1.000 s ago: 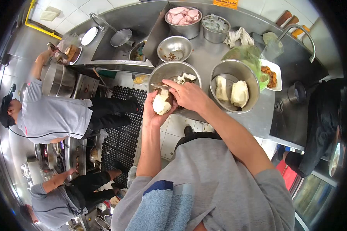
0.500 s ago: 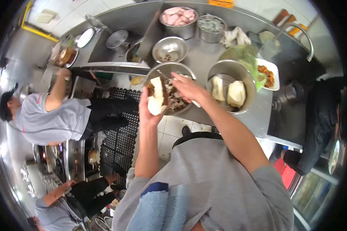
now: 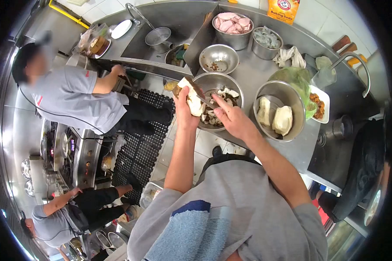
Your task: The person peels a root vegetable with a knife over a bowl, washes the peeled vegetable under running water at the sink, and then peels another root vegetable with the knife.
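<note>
My left hand (image 3: 186, 111) grips a partly peeled white root piece (image 3: 194, 102) with brown skin along its edge. My right hand (image 3: 234, 118) holds a knife (image 3: 208, 102), its blade against the root piece. Both are over the near-left side of a steel bowl (image 3: 241, 90) that contains dark and white peelings (image 3: 210, 118). Right of it, a deep steel pot (image 3: 299, 102) holds two peeled white pieces (image 3: 282, 120). A smaller steel bowl (image 3: 232, 52) with brown bits stands behind the peelings bowl.
Pots of pink meat (image 3: 233, 25) and greyish pieces (image 3: 267, 38) stand at the back. A green plastic bag (image 3: 288, 77) and white dish (image 3: 327, 96) lie right, by a sink (image 3: 335, 150). Two co-workers (image 3: 72, 93) (image 3: 59, 222) stand left; another person's dark clothing (image 3: 363, 163) shows right.
The root piece has been turned in my left hand and now tilts over the bowl's left side. The view has shifted. The upper-left co-worker's arm has moved toward the counter's front.
</note>
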Available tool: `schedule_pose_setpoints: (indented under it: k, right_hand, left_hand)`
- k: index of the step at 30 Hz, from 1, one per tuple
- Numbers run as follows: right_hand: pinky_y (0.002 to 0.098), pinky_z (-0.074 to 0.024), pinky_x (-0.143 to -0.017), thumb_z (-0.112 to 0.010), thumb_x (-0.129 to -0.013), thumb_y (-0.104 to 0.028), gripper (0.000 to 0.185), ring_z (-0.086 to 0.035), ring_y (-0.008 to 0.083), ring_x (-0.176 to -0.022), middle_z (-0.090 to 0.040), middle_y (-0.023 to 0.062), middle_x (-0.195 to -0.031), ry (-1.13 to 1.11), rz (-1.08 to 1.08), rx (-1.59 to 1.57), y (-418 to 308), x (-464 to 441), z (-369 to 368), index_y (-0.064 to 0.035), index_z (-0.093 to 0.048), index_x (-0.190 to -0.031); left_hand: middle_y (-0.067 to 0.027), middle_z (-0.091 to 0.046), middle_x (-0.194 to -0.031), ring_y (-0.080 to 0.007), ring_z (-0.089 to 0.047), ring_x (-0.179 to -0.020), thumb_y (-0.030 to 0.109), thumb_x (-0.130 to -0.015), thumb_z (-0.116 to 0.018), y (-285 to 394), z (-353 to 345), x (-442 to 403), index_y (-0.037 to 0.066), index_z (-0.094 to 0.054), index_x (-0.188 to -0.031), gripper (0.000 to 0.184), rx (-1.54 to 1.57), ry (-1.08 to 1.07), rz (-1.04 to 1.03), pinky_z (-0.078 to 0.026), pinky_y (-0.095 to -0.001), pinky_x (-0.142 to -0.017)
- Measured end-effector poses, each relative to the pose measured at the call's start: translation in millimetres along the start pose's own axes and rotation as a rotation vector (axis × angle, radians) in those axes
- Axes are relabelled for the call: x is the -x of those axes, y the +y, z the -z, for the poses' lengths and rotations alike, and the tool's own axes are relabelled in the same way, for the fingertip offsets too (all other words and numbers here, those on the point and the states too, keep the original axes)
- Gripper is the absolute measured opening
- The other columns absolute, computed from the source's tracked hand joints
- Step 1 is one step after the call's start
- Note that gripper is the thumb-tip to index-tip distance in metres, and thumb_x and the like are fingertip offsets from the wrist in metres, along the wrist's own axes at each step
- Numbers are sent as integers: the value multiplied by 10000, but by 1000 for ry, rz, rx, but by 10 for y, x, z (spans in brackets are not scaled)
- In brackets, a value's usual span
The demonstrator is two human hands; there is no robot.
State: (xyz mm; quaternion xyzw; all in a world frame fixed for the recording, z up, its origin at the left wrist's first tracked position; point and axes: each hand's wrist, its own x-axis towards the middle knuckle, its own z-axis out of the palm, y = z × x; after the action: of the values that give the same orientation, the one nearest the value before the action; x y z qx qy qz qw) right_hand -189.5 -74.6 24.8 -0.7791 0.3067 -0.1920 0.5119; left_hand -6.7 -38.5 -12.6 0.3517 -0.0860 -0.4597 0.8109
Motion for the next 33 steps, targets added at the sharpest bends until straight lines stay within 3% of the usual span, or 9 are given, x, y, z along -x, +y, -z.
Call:
schedule_pose_setpoints:
  k: [5, 8, 11, 15, 17, 20, 21, 25, 33]
  right_hand:
    - [473, -503, -854, -515, -998, -239, 473, -648, 444, -956, -644, 259, -1178, 26, 166, -11, -20, 49, -48, -67, -453, -1434]
    - [481, -509, -831, -506, -1002, -227, 450, -654, 440, -936, -650, 261, -1151, 49, 176, -7, -54, 76, -22, -89, -465, -1429]
    - [491, -512, -807, -494, -1008, -220, 424, -655, 435, -930, -658, 269, -1094, 54, 92, 63, -78, 88, -41, -112, -481, -1418]
    - [505, -507, -799, -476, -1018, -231, 402, -647, 444, -928, -669, 266, -1011, 81, 29, 16, -110, 67, -35, -123, -494, -1405]
    - [506, -507, -807, -466, -1023, -240, 397, -641, 454, -933, -674, 256, -1016, 163, 124, -9, 47, 2, -102, -125, -495, -1401]
    - [497, -502, -846, -451, -1028, -258, 401, -630, 457, -979, -667, 258, -1070, 170, 88, -19, 187, -78, -27, -129, -490, -1405]
    - [493, -500, -864, -446, -1030, -265, 404, -626, 456, -1001, -661, 261, -1095, 149, 47, -20, 209, -81, 7, -131, -487, -1408]
    - [457, -471, -953, -433, -1032, -282, 429, -601, 423, -1122, -626, 249, -1226, 50, 108, -43, 189, 26, 66, -142, -468, -1436]
    - [463, -490, -908, -439, -1027, -253, 428, -645, 417, -1015, -632, 246, -1212, -3, 83, 29, 140, 72, 32, -139, -467, -1439]
  left_hand:
    - [-92, -631, -1001, -249, -649, -899, 201, -966, -577, -118, -30, -21, 86, -495, -1168, 247, -27, 96, -132, -571, -412, -766]
    - [-76, -594, -1074, -204, -631, -923, 155, -948, -598, -143, -115, 23, 121, -397, -1306, 412, 6, 164, -154, -560, -362, -758]
    - [-70, -574, -1128, -193, -616, -966, 164, -950, -602, -153, -139, 68, 127, -384, -1322, 433, -5, 153, -151, -554, -355, -778]
    - [-69, -572, -1141, -198, -613, -984, 175, -956, -595, -234, -13, 67, 131, -387, -1335, 435, -41, 81, -40, -550, -369, -810]
    - [-70, -575, -1155, -200, -617, -1000, 184, -959, -591, -284, 77, 42, 134, -396, -1335, 427, -34, 55, 25, -550, -372, -827]
    - [-67, -658, -1086, -202, -661, -967, 244, -999, -536, -221, -248, 306, 91, -526, -1239, 285, -113, 37, 44, -561, -377, -835]
    - [-64, -658, -1111, -204, -655, -1009, 307, -1021, -523, -224, -196, 286, 89, -534, -1254, 319, -123, -7, 85, -554, -379, -867]
    - [-87, -576, -1223, -216, -614, -1085, 389, -1017, -540, -146, -24, 117, 96, -401, -1347, 462, -39, -73, 196, -543, -390, -893]
    - [-71, -604, -1171, -211, -639, -1025, 343, -1014, -558, -3, 118, -22, 107, -443, -1310, 396, -45, -81, 212, -557, -402, -852]
